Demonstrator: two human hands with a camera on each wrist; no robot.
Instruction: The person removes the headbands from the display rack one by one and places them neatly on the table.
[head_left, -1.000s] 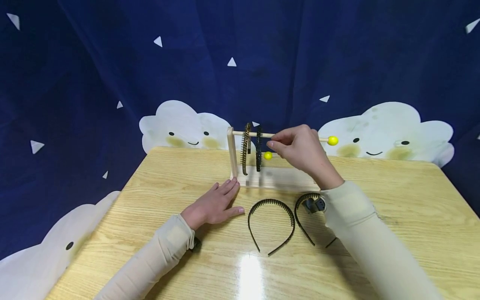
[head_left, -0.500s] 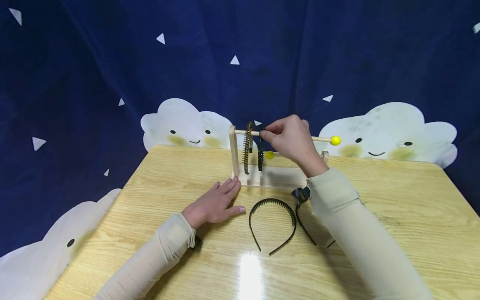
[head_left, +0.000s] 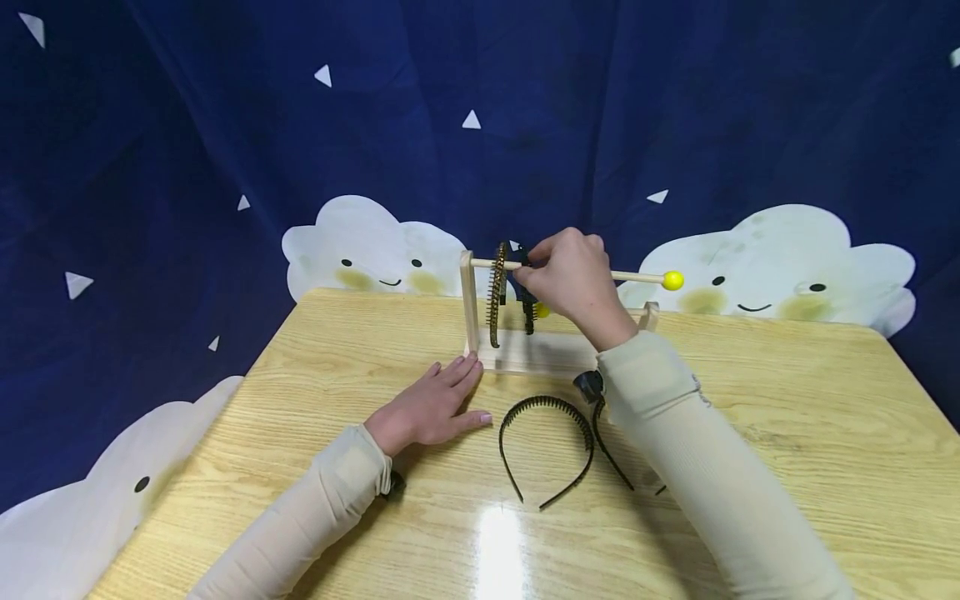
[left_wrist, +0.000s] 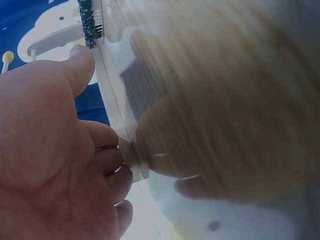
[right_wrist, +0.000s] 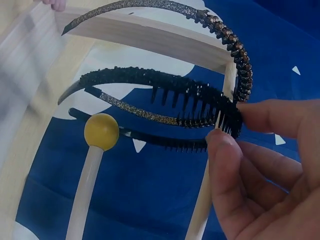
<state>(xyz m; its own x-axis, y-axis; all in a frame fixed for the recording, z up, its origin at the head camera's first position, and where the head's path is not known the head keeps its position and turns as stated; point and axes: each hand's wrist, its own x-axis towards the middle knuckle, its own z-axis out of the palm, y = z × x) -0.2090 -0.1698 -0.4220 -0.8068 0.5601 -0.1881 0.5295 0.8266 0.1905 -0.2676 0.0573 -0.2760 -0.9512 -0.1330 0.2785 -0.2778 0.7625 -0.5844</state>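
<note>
Two toothed headbands hang from the upper rod of a wooden rack (head_left: pixel 555 354). One is gold-brown (head_left: pixel 495 304) and hangs nearer the left post. The other, a sparkly black headband (right_wrist: pixel 135 76), is pinched at its top between the thumb and forefinger of my right hand (head_left: pixel 573 279), right at the rod. My left hand (head_left: pixel 431 410) lies with fingers extended on the table, its fingertips at the left end of the rack's base. In the left wrist view the fingers of that hand (left_wrist: pixel 45 145) touch the wooden base edge.
Two more black headbands lie on the table: one (head_left: pixel 545 401) in front of the rack, another (head_left: pixel 613 460) partly hidden under my right forearm. A yellow ball (head_left: pixel 672 281) caps the upper rod's right end; a second yellow ball (right_wrist: pixel 101 132) tips the lower rod.
My right hand has moved left along the upper rod and now pinches the black headband, which has shifted slightly right and turned. My left hand has stayed in place.
</note>
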